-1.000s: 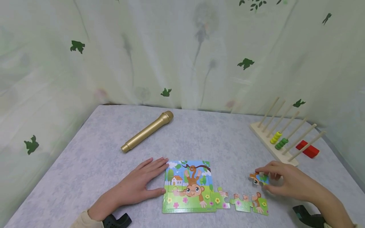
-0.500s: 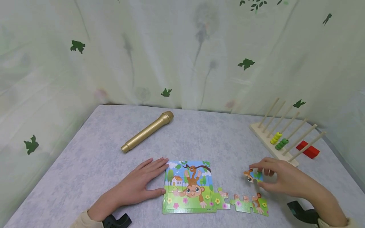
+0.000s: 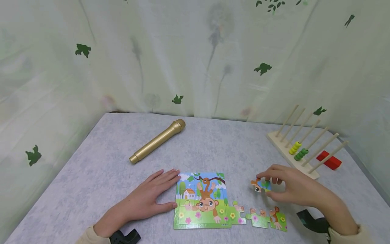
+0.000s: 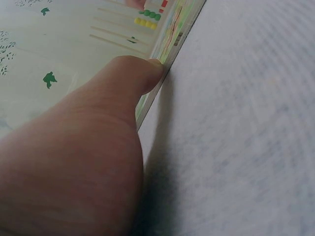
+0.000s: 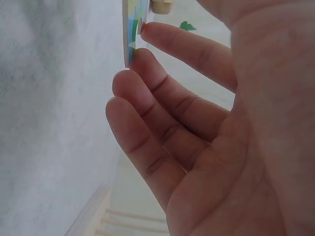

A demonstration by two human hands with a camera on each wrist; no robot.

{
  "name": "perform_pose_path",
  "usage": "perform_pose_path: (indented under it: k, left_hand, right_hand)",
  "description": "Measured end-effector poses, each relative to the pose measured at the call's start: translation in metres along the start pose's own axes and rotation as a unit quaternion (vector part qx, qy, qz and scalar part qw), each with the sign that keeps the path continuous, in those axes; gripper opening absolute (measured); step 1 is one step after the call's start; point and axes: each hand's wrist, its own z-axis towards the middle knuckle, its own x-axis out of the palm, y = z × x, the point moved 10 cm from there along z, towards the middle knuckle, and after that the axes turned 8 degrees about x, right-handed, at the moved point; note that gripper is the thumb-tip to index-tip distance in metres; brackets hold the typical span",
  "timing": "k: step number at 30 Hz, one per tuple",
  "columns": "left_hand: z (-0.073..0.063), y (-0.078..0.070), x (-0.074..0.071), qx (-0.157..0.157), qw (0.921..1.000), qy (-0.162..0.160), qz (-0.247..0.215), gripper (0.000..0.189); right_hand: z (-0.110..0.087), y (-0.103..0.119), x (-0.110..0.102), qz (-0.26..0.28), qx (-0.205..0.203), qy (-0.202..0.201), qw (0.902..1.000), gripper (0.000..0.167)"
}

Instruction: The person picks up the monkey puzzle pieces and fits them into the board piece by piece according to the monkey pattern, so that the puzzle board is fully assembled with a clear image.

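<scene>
A square picture puzzle (image 3: 201, 217) showing a hanging monkey lies at the front middle of the table. My left hand (image 3: 149, 195) rests flat beside it, with fingertips and thumb at its left edge; in the left wrist view the thumb (image 4: 130, 73) touches that edge. My right hand (image 3: 292, 186) pinches a puzzle piece (image 3: 262, 185) with part of the monkey's face between thumb and fingers, over the table right of the puzzle. In the right wrist view the piece (image 5: 132, 34) shows edge-on at the fingertips. Several loose puzzle pieces (image 3: 259, 219) lie in a row against the puzzle's right side.
A gold toy microphone (image 3: 156, 141) lies at the back left. On the right stands a wooden peg rack (image 3: 281, 145) with yellow beads (image 3: 295, 148) and green beads (image 3: 301, 154). Behind its pegs lies a red block (image 3: 329, 160). A leaf-patterned curtain (image 3: 195, 61) hangs behind the table.
My right hand has moved left with the puzzle piece in its fingers, toward the puzzle. The left hand has kept its place, and the loose pieces lie as before.
</scene>
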Motion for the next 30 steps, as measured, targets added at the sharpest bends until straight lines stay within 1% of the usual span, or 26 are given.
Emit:
perform_pose_path:
  k: [10, 17, 22, 30]
  left_hand:
    - [0.000, 0.000, 0.000, 0.001, 1.0000, 0.000, 0.002, 0.079]
    - [0.000, 0.000, 0.001, 0.003, 1.0000, -0.001, 0.000, 0.079]
    - [-0.001, 0.000, 0.001, 0.004, 1.0000, -0.002, 0.003, 0.079]
    - [0.000, 0.000, 0.000, 0.003, 1.0000, -0.003, 0.005, 0.079]
  right_hand:
    - [0.009, 0.016, 0.000, 0.004, -0.027, 0.006, 0.9996, 0.039]
    - [0.016, 0.025, 0.003, 0.007, -0.026, 0.012, 0.9996, 0.038]
    - [0.020, 0.032, 0.007, 0.018, -0.033, 0.023, 0.9990, 0.038]
    - [0.025, 0.043, 0.014, 0.030, -0.061, 0.035, 0.9971, 0.037]
